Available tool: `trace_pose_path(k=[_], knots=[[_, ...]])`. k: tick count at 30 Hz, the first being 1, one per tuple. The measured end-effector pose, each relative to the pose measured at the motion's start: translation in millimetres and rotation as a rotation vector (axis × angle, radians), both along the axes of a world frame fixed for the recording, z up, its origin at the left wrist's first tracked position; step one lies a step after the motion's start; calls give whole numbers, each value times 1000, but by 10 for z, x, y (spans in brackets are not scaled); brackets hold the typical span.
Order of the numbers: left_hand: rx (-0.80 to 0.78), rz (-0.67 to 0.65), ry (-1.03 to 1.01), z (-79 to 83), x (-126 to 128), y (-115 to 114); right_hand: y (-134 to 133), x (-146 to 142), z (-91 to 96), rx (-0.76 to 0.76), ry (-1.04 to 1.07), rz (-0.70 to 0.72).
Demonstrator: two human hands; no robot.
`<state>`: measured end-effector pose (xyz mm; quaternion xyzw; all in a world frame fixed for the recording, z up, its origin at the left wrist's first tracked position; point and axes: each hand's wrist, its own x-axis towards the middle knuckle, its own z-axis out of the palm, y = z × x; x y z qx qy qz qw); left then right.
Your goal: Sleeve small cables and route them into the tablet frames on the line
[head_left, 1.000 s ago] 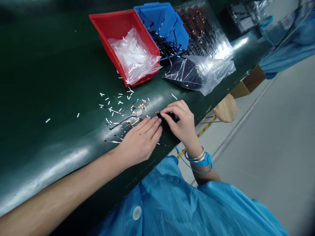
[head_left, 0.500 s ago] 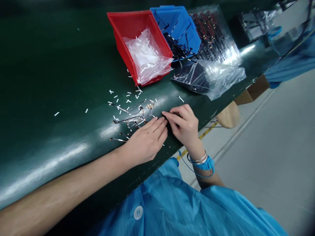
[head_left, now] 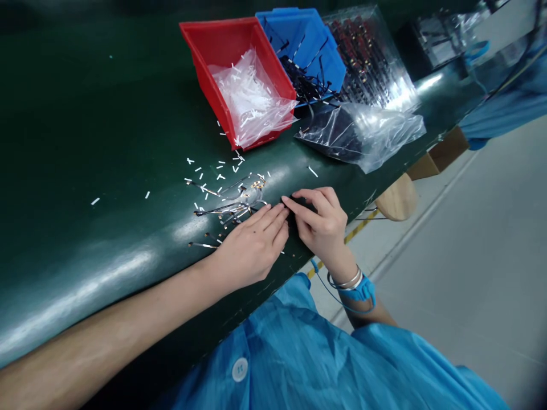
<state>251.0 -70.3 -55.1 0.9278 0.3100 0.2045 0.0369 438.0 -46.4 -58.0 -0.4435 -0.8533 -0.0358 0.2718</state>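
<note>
My left hand lies flat on the dark green table, fingers stretched out and pressed together, their tips touching a small black part. My right hand curls over that same black part from the right, index finger pointing left, fingers pinched on it. Just left of both hands lies a heap of thin black cables with gold ends. Small white strips are scattered beyond it.
A red bin with a clear bag of white strips and a blue bin of black cables stand at the back. A clear plastic bag lies right of them. A wooden stool stands below the table edge.
The view has shifted a little. Both hands stay together on the small black part, with the right fingers closing further over it.
</note>
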Motion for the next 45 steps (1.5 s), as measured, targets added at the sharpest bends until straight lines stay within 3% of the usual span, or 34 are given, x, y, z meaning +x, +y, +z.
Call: trace_pose_path(k=[8, 13, 17, 20, 23, 28, 32, 36, 40, 45], knots=[[-23, -3, 39, -7, -5, -2, 80, -13, 41, -144, 143, 16], [-8, -19, -44, -6, -18, -16, 28, 28, 108, -138, 285, -151], [-34, 32, -303, 140, -95, 13, -87, 30, 133, -103, 280, -129], [-116, 164, -413, 311, -206, 105, -153, -20, 114, -50, 202, -33], [-147, 278, -321, 399, -318, 248, -191, -58, 74, 2, 68, 42], [-111, 208, -113, 278, -373, 409, -229, -33, 56, 33, 19, 56], [-127, 217, -104, 260, -351, 418, -164, -140, 173, -99, 128, -8], [-221, 293, -109, 381, -427, 443, 27, -399, 335, -276, -72, -109], [-315, 220, 69, 454, -536, 506, 187, -559, 438, -441, -272, -172], [-308, 148, 172, 382, -524, 540, 251, -574, 470, -596, -253, -214]])
